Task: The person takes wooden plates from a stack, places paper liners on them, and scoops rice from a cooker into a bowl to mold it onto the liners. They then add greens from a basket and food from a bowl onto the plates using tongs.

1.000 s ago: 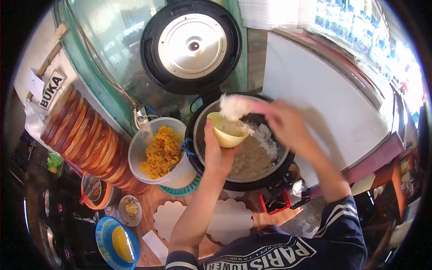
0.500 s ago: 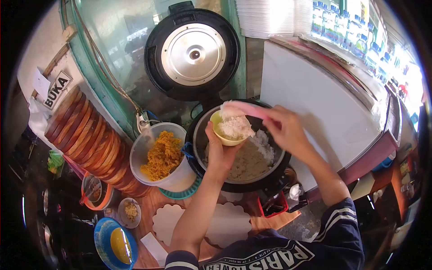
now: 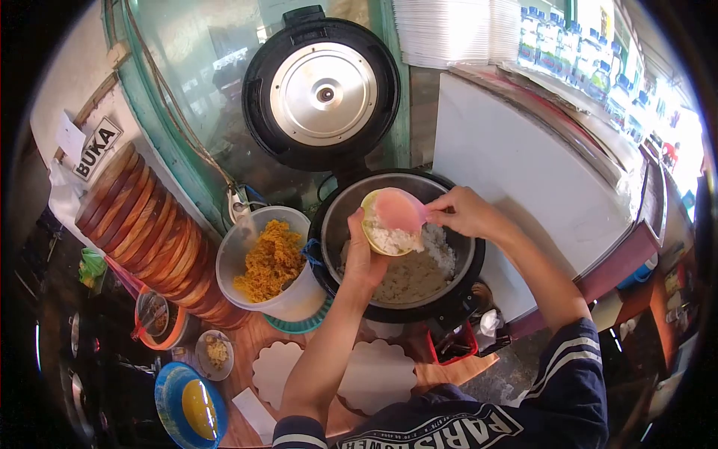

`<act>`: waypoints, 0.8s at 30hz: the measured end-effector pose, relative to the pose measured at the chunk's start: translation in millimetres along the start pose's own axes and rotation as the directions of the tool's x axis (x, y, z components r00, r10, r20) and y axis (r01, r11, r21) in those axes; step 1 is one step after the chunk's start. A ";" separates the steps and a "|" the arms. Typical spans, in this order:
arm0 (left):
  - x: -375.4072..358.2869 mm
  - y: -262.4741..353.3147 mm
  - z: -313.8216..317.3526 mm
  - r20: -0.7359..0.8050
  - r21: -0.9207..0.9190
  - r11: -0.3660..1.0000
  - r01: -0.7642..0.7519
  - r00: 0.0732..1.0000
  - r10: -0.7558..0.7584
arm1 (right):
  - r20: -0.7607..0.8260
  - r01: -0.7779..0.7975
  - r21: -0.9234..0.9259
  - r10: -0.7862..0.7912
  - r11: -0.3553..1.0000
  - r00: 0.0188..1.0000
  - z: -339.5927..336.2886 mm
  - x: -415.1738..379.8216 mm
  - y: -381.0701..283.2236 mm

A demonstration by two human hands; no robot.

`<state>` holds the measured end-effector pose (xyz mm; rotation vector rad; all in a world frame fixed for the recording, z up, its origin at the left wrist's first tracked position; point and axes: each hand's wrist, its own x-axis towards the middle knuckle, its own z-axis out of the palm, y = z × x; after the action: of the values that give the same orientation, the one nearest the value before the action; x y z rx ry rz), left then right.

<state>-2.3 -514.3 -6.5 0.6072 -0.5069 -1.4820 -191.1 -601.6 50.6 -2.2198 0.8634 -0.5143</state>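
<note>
My left hand (image 3: 360, 251) is wrapped round a small yellow bowl (image 3: 368, 200) with white rice (image 3: 393, 239) in it, above the open cooker. A pink rice paddle (image 3: 398, 209) lies face down against the rice in the bowl, its handle pinched in my right hand (image 3: 458, 212). Below them, the cooker's pot (image 3: 467, 262) holds more white rice (image 3: 407, 280). Its round lid (image 3: 321, 93) stands raised behind.
Left of the cooker is a clear tub (image 3: 295, 299) of orange shredded food, beside a tall stack of wooden plates (image 3: 149, 232). Scalloped paper sheets (image 3: 378, 374) and a blue bowl (image 3: 166, 404) are in front. A white chest surface (image 3: 516, 165) stands right.
The pink paddle has come down from above the bowl's rim onto the rice in it. My right hand has moved slightly left and down, and the bowl has shifted a little right and tilted.
</note>
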 end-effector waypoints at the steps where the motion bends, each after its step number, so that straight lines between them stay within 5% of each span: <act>1: 2.0 -1.5 -0.4 0.000 0.008 1.000 -0.029 1.000 0.029 | -0.049 0.078 -0.135 -0.086 0.988 0.995 4.0 -0.3 -3.1; 5: 2.3 1.2 -0.4 0.005 0.067 0.993 -0.096 0.995 0.096 | -0.171 0.147 -0.403 -0.233 0.903 0.957 13.7 -4.4 -6.5; 8: 5.9 7.6 -6.9 0.010 0.036 0.990 -0.136 0.991 0.136 | -0.366 0.157 -0.201 -0.223 0.967 0.903 -1.2 -12.2 -12.1; 10: 13.9 5.4 -16.5 -0.020 0.026 0.978 -0.208 0.978 0.208 | -0.364 0.172 -0.089 -0.193 0.981 0.911 -1.8 -11.3 -9.9; 12: 15.5 1.8 -20.8 -0.043 0.024 0.965 -0.260 0.964 0.261 | -0.039 0.116 -0.011 -0.116 0.993 0.992 4.4 -14.2 -14.8; 13: 14.4 0.4 -20.7 -0.008 0.053 0.965 -0.258 0.966 0.258 | -0.024 0.091 -0.108 -0.094 0.990 0.995 12.7 -11.4 -18.6; 17: 3.3 -6.0 -13.8 -0.024 0.116 0.953 -0.279 0.959 0.283 | -0.040 0.024 -0.148 -0.030 0.989 0.999 29.2 0.4 -6.8; 21: -0.1 -2.2 -11.0 -0.029 0.192 0.918 -0.348 0.933 0.359 | -0.098 0.157 -0.227 -0.183 0.961 0.978 32.3 0.3 10.7; 24: 6.3 5.2 -23.9 -0.035 0.010 0.961 -0.277 0.960 0.277 | -0.196 0.112 -0.176 -0.147 0.978 0.970 12.5 -13.2 -12.4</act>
<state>17.5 -519.1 -21.5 0.5417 -0.5438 -1.2025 -187.9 -579.8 49.6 -2.4155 0.8978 -0.7741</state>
